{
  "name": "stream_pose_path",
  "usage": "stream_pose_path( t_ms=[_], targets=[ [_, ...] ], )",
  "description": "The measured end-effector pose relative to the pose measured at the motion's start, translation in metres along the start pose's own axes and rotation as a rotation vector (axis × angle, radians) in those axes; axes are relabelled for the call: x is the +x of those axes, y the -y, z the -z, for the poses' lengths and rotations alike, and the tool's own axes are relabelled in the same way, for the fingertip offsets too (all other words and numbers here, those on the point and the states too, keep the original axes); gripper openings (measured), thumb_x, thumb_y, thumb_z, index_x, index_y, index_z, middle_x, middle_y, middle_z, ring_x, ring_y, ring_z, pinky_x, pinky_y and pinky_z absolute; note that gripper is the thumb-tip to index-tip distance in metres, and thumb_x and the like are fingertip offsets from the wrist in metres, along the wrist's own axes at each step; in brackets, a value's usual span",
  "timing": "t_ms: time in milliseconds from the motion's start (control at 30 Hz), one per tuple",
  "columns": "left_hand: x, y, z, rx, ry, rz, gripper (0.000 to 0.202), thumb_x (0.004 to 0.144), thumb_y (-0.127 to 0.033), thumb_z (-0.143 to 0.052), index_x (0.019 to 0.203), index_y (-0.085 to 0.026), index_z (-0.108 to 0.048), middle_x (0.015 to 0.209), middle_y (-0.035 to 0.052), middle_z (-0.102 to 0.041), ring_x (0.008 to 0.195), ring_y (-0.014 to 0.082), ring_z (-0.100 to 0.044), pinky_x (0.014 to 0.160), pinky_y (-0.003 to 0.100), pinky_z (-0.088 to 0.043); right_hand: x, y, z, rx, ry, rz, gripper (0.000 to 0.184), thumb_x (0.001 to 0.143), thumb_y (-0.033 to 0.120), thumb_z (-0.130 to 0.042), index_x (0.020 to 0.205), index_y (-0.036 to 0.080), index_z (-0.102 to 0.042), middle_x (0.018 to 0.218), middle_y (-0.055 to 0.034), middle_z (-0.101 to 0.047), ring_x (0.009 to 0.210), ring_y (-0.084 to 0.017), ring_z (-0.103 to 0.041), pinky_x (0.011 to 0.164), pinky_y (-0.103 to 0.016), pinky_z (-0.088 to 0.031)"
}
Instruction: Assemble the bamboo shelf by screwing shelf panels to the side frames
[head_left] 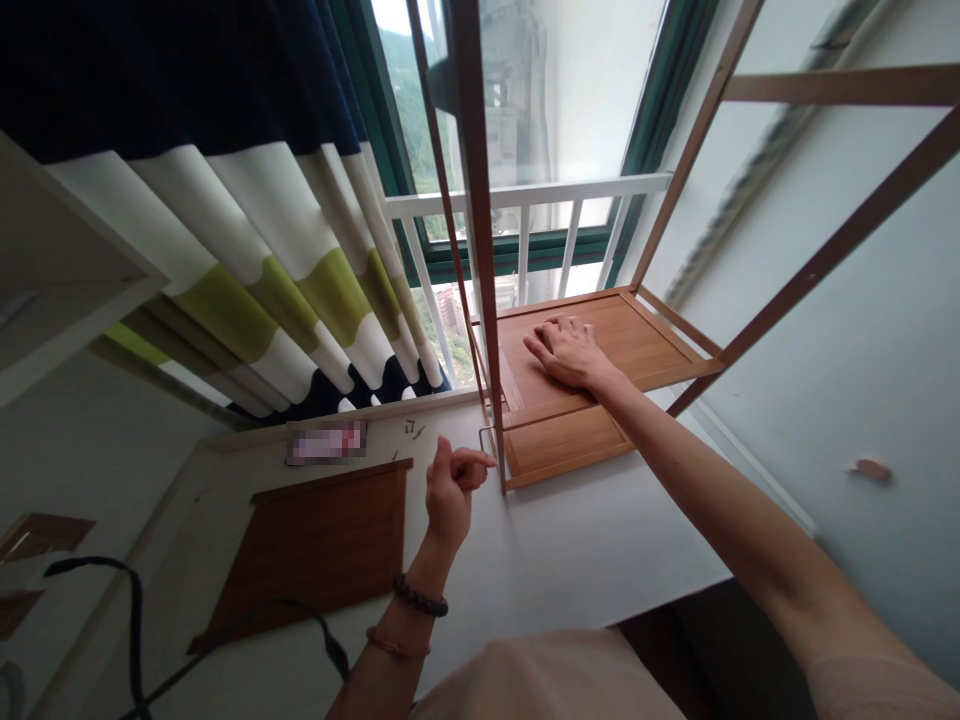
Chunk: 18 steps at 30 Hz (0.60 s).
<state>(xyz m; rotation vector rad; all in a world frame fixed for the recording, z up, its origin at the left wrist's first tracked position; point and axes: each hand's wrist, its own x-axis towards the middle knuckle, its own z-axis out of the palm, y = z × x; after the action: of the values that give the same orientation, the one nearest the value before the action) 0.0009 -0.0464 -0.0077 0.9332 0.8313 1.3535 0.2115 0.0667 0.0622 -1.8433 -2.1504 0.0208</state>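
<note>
Right hand (570, 352) on shelf (645, 335), left hand (450, 495) by hex key (481, 436).
Right fingers loosely spread, gripping nothing; left fingers curled in, can't tell if holding the key.

Curtain (322, 290), upper left, shows navy, white and lime-green bands. Window frame (664, 110), top centre, is dark green. Shelf rack (637, 335), right of centre, is orange-brown; panel (322, 540), lower left, darker brown.

Curtain (289, 290) in navy, white and green bands, hanging left of a green-framed window (592, 100); white railing (577, 191) before the panes; black cable (136, 620), lower left; pale wall (847, 360), right.
</note>
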Motion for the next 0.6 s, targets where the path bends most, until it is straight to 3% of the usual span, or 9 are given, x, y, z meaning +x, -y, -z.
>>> stream_pose_path(
  t_ms=[100, 267, 467, 600],
  targets=[
    [0.005, 0.006, 0.008, 0.209, -0.020, -0.018, 0.058, 0.087, -0.052, -0.037, 0.065, -0.011, -0.071, 0.044, -0.0054, -0.019, 0.044, 0.0077, -0.020, 0.047, 0.026, -0.017, 0.000, 0.000, 0.000, -0.001, 0.005, -0.004, 0.057, 0.089, 0.058, -0.019, 0.110, 0.020, -0.056, 0.122, -0.0131, -0.049, 0.110, -0.031, -0.042, 0.092, -0.049, -0.031],
    [0.018, 0.000, 0.010, 0.347, -0.057, 0.051, 0.065, 0.087, -0.059, -0.029, 0.090, -0.010, -0.071, 0.046, -0.0056, -0.023, 0.044, 0.0078, -0.021, 0.046, 0.025, -0.015, -0.001, 0.001, 0.000, -0.005, 0.003, 0.005, 0.056, 0.089, 0.058, -0.020, 0.109, 0.021, -0.056, 0.121, -0.0128, -0.050, 0.110, -0.030, -0.042, 0.092, -0.048, -0.031],
    [0.041, -0.032, -0.005, 0.055, 0.070, 0.103, 0.069, 0.083, -0.064, -0.031, 0.096, -0.008, -0.070, 0.045, -0.0088, -0.015, 0.041, 0.0064, -0.012, 0.045, 0.024, -0.013, 0.000, 0.001, -0.001, -0.015, 0.004, -0.005, 0.057, 0.088, 0.058, -0.019, 0.111, 0.021, -0.056, 0.120, -0.0127, -0.051, 0.109, -0.031, -0.043, 0.091, -0.049, -0.031],
    [0.032, -0.041, -0.013, -0.021, 0.082, 0.016, 0.060, 0.084, -0.059, -0.038, 0.089, -0.009, -0.072, 0.044, -0.0087, -0.014, 0.041, 0.0061, -0.013, 0.045, 0.024, -0.015, 0.000, 0.002, -0.001, -0.011, -0.003, -0.012, 0.056, 0.089, 0.059, -0.021, 0.111, 0.021, -0.056, 0.120, -0.0124, -0.051, 0.109, -0.029, -0.043, 0.091, -0.047, -0.032]
  ],
)
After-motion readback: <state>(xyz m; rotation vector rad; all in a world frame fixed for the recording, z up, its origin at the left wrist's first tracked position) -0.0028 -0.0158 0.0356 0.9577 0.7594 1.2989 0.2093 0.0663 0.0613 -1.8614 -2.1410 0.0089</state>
